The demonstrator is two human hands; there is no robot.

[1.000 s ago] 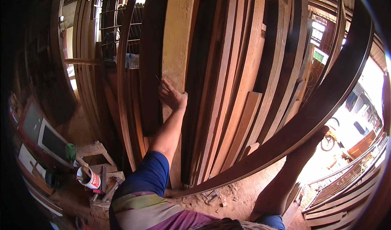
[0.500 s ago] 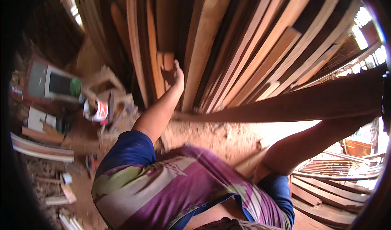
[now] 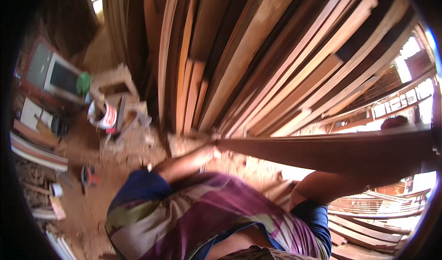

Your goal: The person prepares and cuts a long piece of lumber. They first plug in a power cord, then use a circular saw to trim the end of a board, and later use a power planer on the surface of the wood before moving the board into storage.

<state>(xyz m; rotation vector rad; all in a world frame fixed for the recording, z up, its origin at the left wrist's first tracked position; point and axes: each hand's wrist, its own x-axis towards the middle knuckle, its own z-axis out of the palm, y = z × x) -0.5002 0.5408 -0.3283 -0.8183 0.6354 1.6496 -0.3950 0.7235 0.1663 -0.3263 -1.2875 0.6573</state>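
Note:
A long dark wooden plank (image 3: pixel 322 151) stretches across in front of me, from near my body's middle out to the far right. At its narrow left end is my left hand (image 3: pixel 209 153), closed on the board and slightly blurred. My right arm reaches under and behind the plank. Dark fingers of my right hand (image 3: pixel 394 122) curl over its upper edge near the right end; the rest of that hand is hidden by the wood.
Many upright boards (image 3: pixel 251 52) lean closely together ahead. To the left stand a rough wooden stool (image 3: pixel 113 78), a white and red bucket (image 3: pixel 105 116) and a framed panel (image 3: pixel 62 78). A red and black tool (image 3: pixel 90 177) lies on the dirt floor. Stacked planks (image 3: pixel 368 232) fill the lower right.
My left hand has come down from the leaning boards, where it was raised with fingers apart, to the plank's left end. The plank now lies more level across the view.

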